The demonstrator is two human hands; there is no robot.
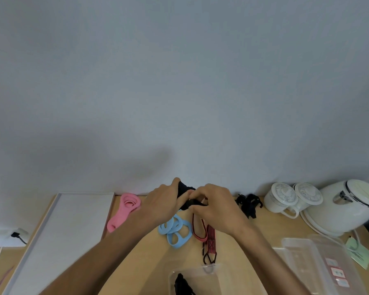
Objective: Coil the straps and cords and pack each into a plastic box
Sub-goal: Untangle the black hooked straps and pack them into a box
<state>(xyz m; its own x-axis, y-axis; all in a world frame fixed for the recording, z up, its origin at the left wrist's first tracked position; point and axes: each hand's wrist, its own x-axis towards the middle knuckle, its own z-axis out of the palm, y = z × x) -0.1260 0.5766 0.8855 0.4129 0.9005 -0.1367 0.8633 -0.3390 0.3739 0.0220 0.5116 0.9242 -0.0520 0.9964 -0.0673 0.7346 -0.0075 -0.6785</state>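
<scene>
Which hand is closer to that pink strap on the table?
Left. The left hand, gripping a black strap, is just right of the pink strap; the right hand grips that black strap farther right.

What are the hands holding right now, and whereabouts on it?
Both hold one bunched black strap. The left hand is curled round its upper end, and the right hand pinches the lower part beside it.

Left hand [162, 206]: bare; on my feed I see its back and knuckles, uncovered.
Right hand [215, 207]: bare as well; the back and wrist are uncovered.
Left forearm [107, 252]: bare skin down to the bottom edge of my view.
Right forearm [262, 260]: bare down to the frame edge too.
Upper arms: outside my view, so I cannot tell what is worn there.
</scene>
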